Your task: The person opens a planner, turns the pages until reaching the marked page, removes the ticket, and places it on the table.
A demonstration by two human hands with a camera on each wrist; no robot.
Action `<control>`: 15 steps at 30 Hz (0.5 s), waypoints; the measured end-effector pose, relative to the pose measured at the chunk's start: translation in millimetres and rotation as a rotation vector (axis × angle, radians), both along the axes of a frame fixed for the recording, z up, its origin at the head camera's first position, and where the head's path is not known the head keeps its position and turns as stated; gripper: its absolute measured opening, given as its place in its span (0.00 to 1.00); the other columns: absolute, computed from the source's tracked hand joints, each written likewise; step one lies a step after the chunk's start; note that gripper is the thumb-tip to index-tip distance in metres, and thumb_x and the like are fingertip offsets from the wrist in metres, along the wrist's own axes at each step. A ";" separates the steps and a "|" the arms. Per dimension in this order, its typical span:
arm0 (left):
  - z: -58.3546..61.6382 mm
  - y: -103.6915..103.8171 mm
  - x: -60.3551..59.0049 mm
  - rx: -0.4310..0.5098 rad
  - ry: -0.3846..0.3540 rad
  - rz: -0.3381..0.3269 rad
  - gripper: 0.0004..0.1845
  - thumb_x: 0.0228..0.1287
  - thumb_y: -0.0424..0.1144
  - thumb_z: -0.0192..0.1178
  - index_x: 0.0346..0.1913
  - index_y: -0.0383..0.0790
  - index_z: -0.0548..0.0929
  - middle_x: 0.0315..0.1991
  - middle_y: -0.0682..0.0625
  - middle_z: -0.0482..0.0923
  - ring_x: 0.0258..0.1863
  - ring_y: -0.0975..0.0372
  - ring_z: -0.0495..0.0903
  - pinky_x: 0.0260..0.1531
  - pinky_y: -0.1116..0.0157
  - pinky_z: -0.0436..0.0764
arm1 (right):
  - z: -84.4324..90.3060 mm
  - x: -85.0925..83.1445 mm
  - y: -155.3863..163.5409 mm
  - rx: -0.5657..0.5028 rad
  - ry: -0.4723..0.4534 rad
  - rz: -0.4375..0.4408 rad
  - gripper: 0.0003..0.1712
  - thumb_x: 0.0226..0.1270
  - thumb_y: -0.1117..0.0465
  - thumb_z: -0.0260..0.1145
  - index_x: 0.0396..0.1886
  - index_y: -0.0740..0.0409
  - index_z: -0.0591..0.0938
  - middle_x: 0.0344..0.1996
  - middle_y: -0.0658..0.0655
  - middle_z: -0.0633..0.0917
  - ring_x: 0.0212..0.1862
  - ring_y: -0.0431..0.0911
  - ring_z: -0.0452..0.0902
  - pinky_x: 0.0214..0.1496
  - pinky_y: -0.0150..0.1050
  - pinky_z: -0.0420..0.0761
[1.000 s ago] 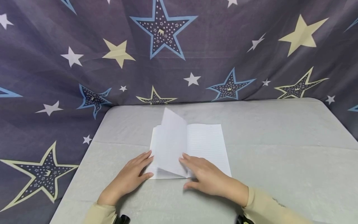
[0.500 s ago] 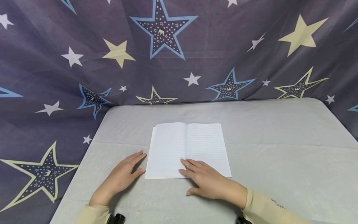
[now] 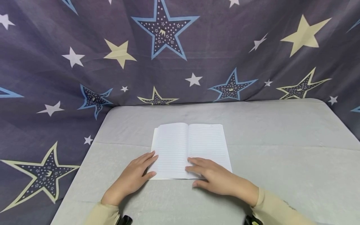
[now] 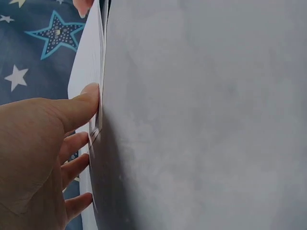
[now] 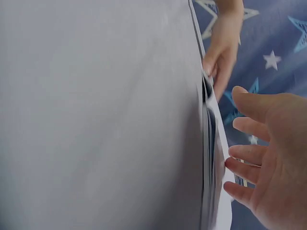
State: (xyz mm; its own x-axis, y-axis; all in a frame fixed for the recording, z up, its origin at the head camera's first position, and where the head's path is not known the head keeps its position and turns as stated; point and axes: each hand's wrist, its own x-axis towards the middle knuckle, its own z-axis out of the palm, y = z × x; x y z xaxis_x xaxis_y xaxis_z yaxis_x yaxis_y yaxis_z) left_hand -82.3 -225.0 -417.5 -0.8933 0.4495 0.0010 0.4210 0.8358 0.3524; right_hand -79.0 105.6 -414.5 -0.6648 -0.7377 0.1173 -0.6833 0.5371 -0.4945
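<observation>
An open notebook (image 3: 172, 143) with lined white pages lies flat near the middle of the table. My left hand (image 3: 135, 175) rests at its lower left edge, fingers spread and relaxed. In the left wrist view, the thumb of the left hand (image 4: 38, 143) lies on the page at the notebook's corner (image 4: 93, 103). Over the lower part of the right page is my right hand (image 3: 216, 176), its fingers loosely extended towards the centre fold. The right wrist view has the right hand (image 5: 268, 153) with spread fingers beside the page edges (image 5: 211, 158), nothing gripped.
The notebook lies on a table (image 3: 281, 156) covered in pale grey cloth. A dark curtain (image 3: 202, 40) printed with stars hangs behind the table and along its left side. Dark wrist devices (image 3: 124, 220) show at the sleeves.
A raised page has come down flat on the left side. My left hand drew back from the notebook, then returned to its edge. The right hand has shifted slightly right.
</observation>
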 end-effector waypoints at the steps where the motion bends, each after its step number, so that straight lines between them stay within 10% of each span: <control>1: 0.0 -0.2 0.1 0.001 -0.004 -0.002 0.32 0.68 0.46 0.63 0.72 0.41 0.70 0.73 0.44 0.64 0.71 0.46 0.62 0.66 0.42 0.64 | -0.1 -1.7 5.3 -0.016 0.015 -0.010 0.30 0.67 0.49 0.69 0.66 0.56 0.78 0.70 0.61 0.70 0.71 0.55 0.64 0.71 0.54 0.65; 15: -1.3 -1.1 -0.3 0.007 -0.025 0.007 0.32 0.69 0.46 0.63 0.72 0.41 0.70 0.73 0.44 0.64 0.72 0.46 0.61 0.67 0.42 0.63 | -2.4 -22.2 87.0 0.035 -0.009 -0.176 0.44 0.53 0.50 0.79 0.68 0.62 0.74 0.70 0.69 0.67 0.70 0.66 0.61 0.68 0.63 0.64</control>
State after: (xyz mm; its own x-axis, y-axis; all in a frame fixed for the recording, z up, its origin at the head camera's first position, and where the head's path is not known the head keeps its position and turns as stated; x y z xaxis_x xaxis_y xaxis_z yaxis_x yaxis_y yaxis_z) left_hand -82.6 -226.1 -418.8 -0.8961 0.4435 -0.0176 0.4064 0.8359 0.3688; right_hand -101.2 192.6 -416.9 -0.7849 -0.6135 0.0870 -0.5729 0.6651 -0.4790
